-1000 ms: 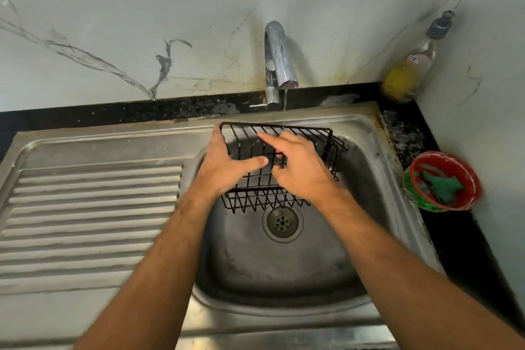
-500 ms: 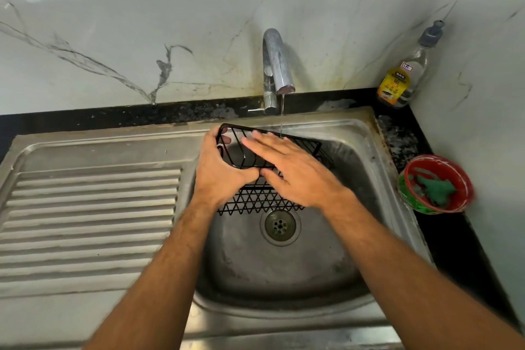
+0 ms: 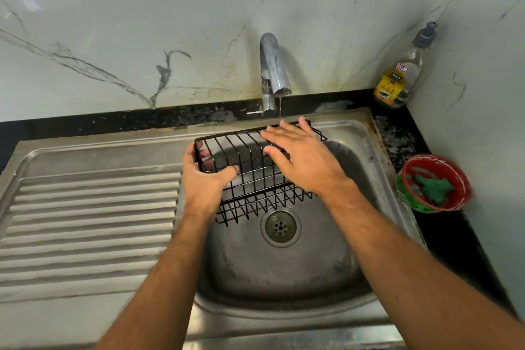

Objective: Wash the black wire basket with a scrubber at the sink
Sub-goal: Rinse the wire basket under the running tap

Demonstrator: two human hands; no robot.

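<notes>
Two hands work the black wire basket (image 3: 250, 170) over the sink (image 3: 284, 270). Since half a second ago the right hand (image 3: 301, 159) has slid toward the tap (image 3: 272, 65), fingers flat on the wires under the thin water stream. The left hand (image 3: 204, 179) still grips the basket's left end. The basket's long axis runs left to right, far edge tilted up, open side facing away.

Over the sink (image 3: 377, 150), the left hand (image 3: 206, 179) grips the black wire basket (image 3: 250, 176) by its left end; the right hand (image 3: 298, 156) lies flat on it under the tap (image 3: 272, 65), water trickling onto its fingers
</notes>
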